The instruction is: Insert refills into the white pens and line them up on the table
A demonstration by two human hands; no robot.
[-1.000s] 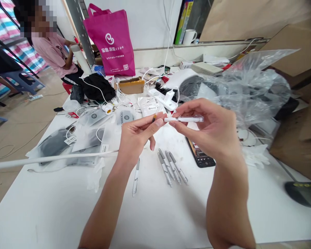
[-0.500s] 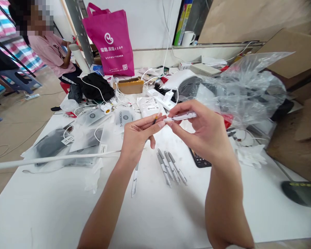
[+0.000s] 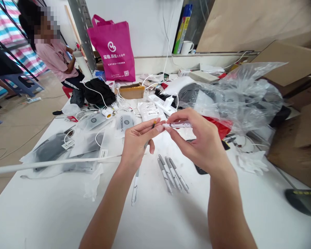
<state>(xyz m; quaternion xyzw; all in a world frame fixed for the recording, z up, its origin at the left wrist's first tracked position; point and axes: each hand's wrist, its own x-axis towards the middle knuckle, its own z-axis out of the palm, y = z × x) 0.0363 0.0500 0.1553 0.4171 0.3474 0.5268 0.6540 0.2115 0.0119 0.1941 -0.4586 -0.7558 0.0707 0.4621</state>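
Observation:
My left hand (image 3: 136,143) pinches a thin pen refill (image 3: 153,124) with an orange-dark tip, held above the white table (image 3: 54,214). My right hand (image 3: 199,140) is closed on a clear white pen barrel (image 3: 177,125), its open end almost touching the refill tip. Below the hands three grey pens (image 3: 172,170) lie side by side on the table. One more pen (image 3: 135,185) lies under my left wrist. A dark phone (image 3: 199,169) is mostly hidden behind my right hand.
A crumpled clear plastic bag (image 3: 238,97) lies to the right, packaged items and white cables (image 3: 93,128) to the left. A pink bag (image 3: 116,48) and a small brown box (image 3: 131,91) stand behind. A person in pink (image 3: 57,58) sits far left. A white rod (image 3: 46,163) crosses the left side.
The pen barrel has slid deeper into my right hand, so less of it shows. Both hands stay close together and have drifted slightly lower in the view as the camera shifted.

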